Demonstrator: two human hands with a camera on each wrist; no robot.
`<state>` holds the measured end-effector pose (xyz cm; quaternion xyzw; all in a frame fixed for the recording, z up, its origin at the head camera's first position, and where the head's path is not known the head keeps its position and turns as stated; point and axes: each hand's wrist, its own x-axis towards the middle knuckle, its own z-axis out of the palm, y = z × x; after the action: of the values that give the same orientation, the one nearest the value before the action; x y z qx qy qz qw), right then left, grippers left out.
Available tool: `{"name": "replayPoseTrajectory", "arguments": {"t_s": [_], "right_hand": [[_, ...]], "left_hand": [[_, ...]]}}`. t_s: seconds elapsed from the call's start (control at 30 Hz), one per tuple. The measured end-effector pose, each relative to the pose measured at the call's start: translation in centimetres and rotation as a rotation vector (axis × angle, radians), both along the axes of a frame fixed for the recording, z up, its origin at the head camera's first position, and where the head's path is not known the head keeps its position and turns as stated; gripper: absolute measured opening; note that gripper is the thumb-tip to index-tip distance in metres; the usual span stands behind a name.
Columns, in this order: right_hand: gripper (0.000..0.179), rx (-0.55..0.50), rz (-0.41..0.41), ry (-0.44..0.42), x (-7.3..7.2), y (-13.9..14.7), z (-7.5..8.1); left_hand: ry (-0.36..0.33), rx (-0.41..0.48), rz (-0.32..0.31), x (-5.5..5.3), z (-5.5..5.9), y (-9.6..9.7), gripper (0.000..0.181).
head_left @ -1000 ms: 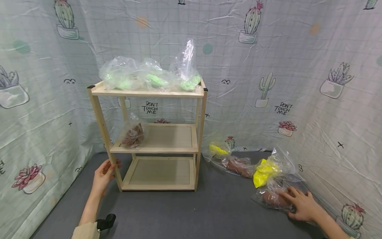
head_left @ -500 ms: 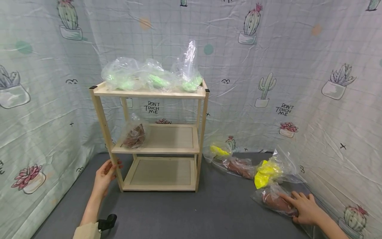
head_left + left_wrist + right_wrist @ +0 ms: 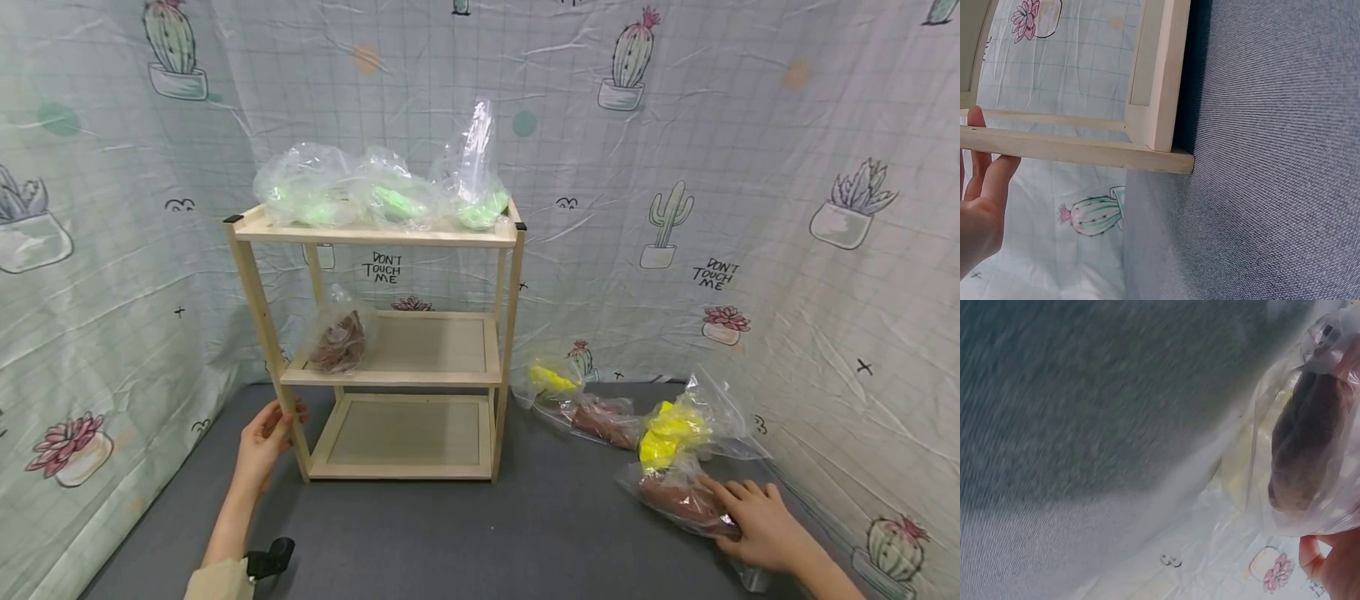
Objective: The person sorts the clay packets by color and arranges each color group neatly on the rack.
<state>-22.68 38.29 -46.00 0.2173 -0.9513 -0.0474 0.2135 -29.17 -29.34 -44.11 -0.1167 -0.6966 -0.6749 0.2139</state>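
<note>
My left hand (image 3: pixel 262 442) grips the front left post of a wooden shelf rack (image 3: pixel 405 472), below its middle board. Thumb and fingers lie on either side of the post (image 3: pixel 1079 149) in the left wrist view. At the right, my right hand (image 3: pixel 772 525) holds a clear plastic bag with a reddish-brown lump (image 3: pixel 678 500) inside, thumb below and fingers over its near end. In the right wrist view the bagged lump (image 3: pixel 1310 444) looks dark, and only part of the hand shows. What the lump is, I cannot tell.
Bags with pale green lumps (image 3: pixel 397 202) sit on the top board. A brown bagged lump (image 3: pixel 337 343) stands at the middle board's left. Beside the rack lie a small yellow bag (image 3: pixel 550 377), another brown bag (image 3: pixel 603 421) and a larger yellow bag (image 3: pixel 671 429).
My right hand first rests on the brown bag, then takes hold of its near end; the bag has shifted left against the yellow one. The left hand stays on the post.
</note>
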Motion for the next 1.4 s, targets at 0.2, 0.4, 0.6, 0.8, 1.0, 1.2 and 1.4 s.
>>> {"name": "replayPoseTrajectory", "arguments": {"t_s": [0.2,0.4,0.6,0.8,1.0,1.2,1.4], "right_hand": [[0.074,-0.009,0.062,0.115,0.0,-0.5,-0.4],[0.072,-0.037,0.075,0.169,0.3,-1.4,-0.3],[0.069,-0.069,0.031,0.199,1.1,-3.1,0.5],[0.067,-0.12,0.024,0.227,1.4,-4.8,1.3],[0.069,-0.132,0.055,0.263,1.4,-6.4,1.9],[0.063,-0.201,0.159,0.341,1.3,-8.3,2.7],[0.067,-0.246,0.226,0.384,1.1,-10.9,3.8]], "left_hand": [[0.012,0.007,-0.003,0.1,0.0,-0.1,0.04],[0.028,0.019,-0.014,0.1,0.0,-0.1,0.039],[0.047,0.048,-0.031,0.0,0.0,0.1,0.037],[0.041,0.039,-0.021,-0.1,0.1,0.1,0.029],[0.048,0.037,-0.032,-0.2,0.0,0.1,0.025],[0.048,0.033,-0.029,-0.2,-0.1,0.2,0.027],[0.048,0.027,-0.014,0.0,-0.1,0.2,0.03]]}}
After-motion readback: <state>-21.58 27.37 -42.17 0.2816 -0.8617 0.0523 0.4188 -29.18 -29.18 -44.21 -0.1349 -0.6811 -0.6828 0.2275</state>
